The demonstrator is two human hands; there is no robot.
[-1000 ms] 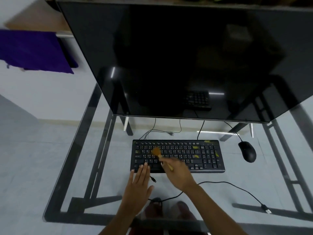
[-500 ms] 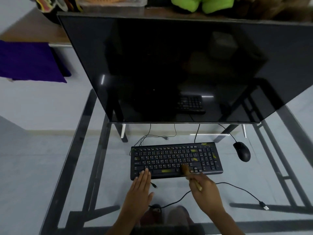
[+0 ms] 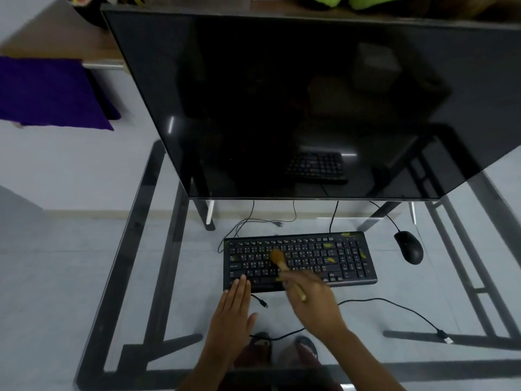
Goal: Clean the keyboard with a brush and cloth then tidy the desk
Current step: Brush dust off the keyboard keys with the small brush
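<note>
A black keyboard [image 3: 338, 258] with yellow stickers lies on the glass desk [image 3: 169, 277] below the monitor. My right hand [image 3: 315, 303] grips a small wooden brush [image 3: 282, 263], its tan bristles on the keys left of the keyboard's middle. My left hand [image 3: 234, 311] lies flat with straight fingers, the fingertips pressing on the keyboard's front left corner. No cloth is in view.
A large dark monitor [image 3: 282, 108] overhangs the desk's back. A black mouse [image 3: 408, 246] sits right of the keyboard. Loose black cables [image 3: 394, 303] run across the glass in front of and behind the keyboard. A purple cloth-like thing [image 3: 42, 94] lies far left.
The brush swept from the left keys to the front right of the keyboard, then back up to the left of its middle. My left hand stayed on the front left corner.
</note>
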